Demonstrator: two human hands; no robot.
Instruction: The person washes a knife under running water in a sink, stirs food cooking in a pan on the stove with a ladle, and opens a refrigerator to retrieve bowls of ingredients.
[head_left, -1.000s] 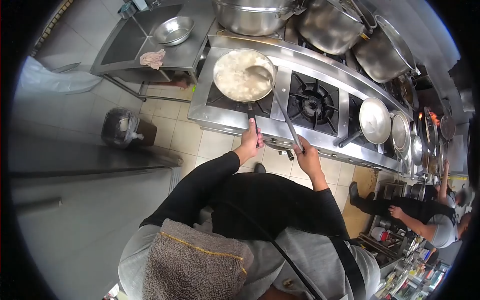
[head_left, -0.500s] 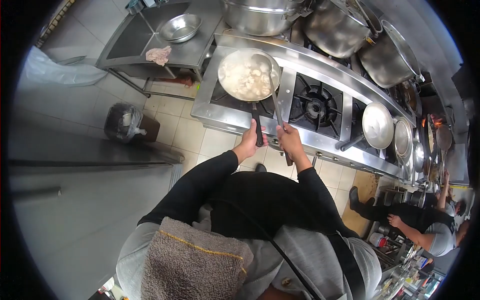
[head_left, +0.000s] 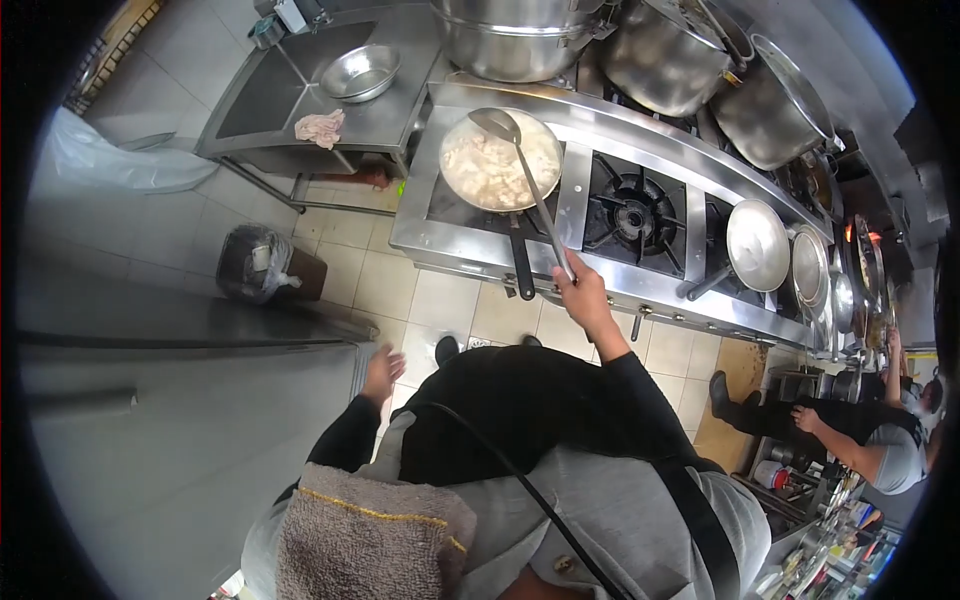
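My right hand [head_left: 584, 292] is wrapped round the long handle of a ladle [head_left: 497, 125], whose bowl is over the far side of a frying pan. The frying pan [head_left: 447, 185] sits on the left burner, holding pale chunks in a whitish, steaming liquid. Its dark handle [head_left: 521, 262] points towards me, with no hand on it. Down at my left side, beside the fridge edge, my left hand [head_left: 383, 373] is empty with its fingers apart.
Right of the pan is a bare burner [head_left: 632, 215], then another frying pan [head_left: 757, 245]. Large pots [head_left: 520, 45] line the back. A steel bowl [head_left: 361, 72] and pink cloth [head_left: 320, 128] lie on the left counter. A bin [head_left: 270, 265] stands below; a co-worker [head_left: 860, 430] is at right.
My left hand has let go of the pan handle and dropped back to my left side. The ladle's bowl has moved left and up out of the liquid.
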